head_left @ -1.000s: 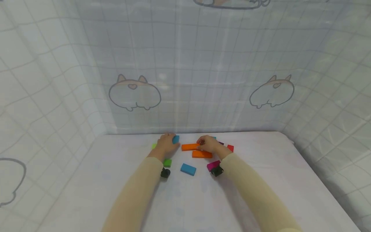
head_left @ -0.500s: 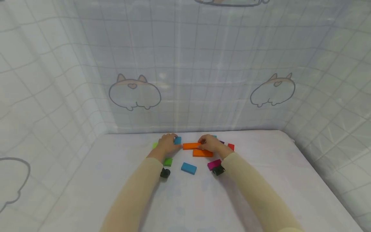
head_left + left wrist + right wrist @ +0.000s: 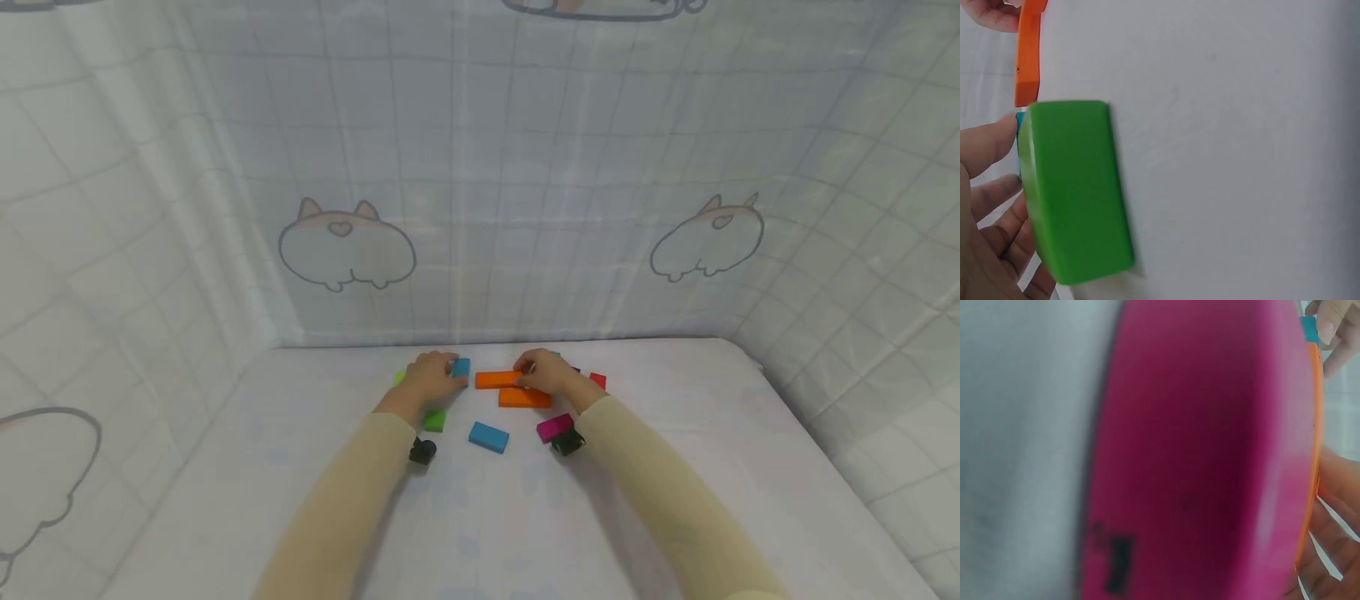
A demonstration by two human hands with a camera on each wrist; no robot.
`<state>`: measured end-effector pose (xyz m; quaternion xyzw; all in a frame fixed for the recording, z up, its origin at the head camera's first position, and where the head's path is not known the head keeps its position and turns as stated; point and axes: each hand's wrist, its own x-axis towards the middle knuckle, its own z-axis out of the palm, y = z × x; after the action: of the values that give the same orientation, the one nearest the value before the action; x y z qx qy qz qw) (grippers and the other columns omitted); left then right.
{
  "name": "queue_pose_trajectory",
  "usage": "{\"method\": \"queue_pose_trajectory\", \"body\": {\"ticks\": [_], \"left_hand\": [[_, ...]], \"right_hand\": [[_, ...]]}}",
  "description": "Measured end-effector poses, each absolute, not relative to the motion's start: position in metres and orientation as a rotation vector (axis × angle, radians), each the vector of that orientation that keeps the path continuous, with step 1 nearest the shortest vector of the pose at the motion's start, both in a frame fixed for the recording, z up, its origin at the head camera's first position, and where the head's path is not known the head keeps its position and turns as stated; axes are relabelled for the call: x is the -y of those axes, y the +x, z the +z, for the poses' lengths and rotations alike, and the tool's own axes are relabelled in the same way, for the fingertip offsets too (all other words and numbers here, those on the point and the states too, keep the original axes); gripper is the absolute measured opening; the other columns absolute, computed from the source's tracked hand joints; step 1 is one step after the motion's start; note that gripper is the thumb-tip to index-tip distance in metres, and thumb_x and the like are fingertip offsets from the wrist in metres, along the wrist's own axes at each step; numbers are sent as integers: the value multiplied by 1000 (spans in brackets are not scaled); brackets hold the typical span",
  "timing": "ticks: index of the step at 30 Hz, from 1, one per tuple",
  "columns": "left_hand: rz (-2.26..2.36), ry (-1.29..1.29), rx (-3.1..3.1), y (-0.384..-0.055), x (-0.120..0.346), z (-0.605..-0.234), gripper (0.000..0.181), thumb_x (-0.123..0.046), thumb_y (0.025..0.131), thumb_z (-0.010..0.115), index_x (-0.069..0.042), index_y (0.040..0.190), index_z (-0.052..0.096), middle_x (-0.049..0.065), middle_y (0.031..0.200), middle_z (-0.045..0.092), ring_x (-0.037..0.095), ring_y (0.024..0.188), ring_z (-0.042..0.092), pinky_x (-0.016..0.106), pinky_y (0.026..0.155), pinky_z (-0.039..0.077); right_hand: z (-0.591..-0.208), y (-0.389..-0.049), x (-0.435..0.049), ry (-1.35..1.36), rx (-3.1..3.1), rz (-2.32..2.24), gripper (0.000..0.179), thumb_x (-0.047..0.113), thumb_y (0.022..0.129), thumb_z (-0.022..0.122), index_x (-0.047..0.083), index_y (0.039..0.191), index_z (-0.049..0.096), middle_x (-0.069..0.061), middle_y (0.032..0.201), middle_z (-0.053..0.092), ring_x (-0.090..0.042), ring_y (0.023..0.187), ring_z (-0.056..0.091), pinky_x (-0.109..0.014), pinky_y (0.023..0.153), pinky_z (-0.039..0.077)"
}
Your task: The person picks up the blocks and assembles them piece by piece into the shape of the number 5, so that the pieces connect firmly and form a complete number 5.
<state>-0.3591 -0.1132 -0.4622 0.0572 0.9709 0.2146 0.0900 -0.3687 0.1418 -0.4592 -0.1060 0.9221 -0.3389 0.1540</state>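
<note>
Near the far edge of the table, my left hand (image 3: 429, 377) holds a blue block (image 3: 461, 370) between thumb and fingers. The left wrist view shows only a sliver of it, mostly hidden by a green block (image 3: 1075, 187). Just to the right, my right hand (image 3: 542, 371) pinches the right part of a long orange block (image 3: 497, 380). A small gap separates the blue and orange blocks. A second orange block (image 3: 524, 398) lies right in front of the first. In the right wrist view a magenta block (image 3: 1179, 450) covers most of the scene.
A loose blue block (image 3: 488, 437) lies nearer on the white tabletop (image 3: 480, 525). Yellow-green, red (image 3: 597, 381), dark and teal blocks show partly around the hands. A black wrist camera (image 3: 423, 452) sits under each wrist. Patterned fabric (image 3: 495, 250) hangs behind and at both sides.
The blue block in my left hand has shifted slightly right and nearer. The orange block in my right hand has slid slightly right. The other blocks stay in place.
</note>
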Motion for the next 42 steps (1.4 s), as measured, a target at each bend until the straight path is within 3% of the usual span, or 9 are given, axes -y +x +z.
{"method": "queue_pose_trajectory", "body": {"ticks": [10, 42], "left_hand": [[633, 218, -2875, -364, 113, -461, 63, -46, 94, 68, -13, 145, 52, 9, 126, 63, 31, 121, 51, 52, 108, 37], [520, 308, -2933, -346, 103, -462, 64, -50, 91, 69, -11, 140, 56, 8, 113, 63, 27, 107, 51, 48, 101, 41]], "right_hand": [[-457, -377, -143, -311, -2627, -990, 25, 23, 95, 71, 12, 118, 69, -4, 106, 63, -22, 91, 57, -30, 81, 52], [-459, -371, -144, -281, -2629, -1021, 29, 22, 96, 69, 11, 123, 66, -6, 113, 62, -23, 96, 57, -33, 88, 53]]}}
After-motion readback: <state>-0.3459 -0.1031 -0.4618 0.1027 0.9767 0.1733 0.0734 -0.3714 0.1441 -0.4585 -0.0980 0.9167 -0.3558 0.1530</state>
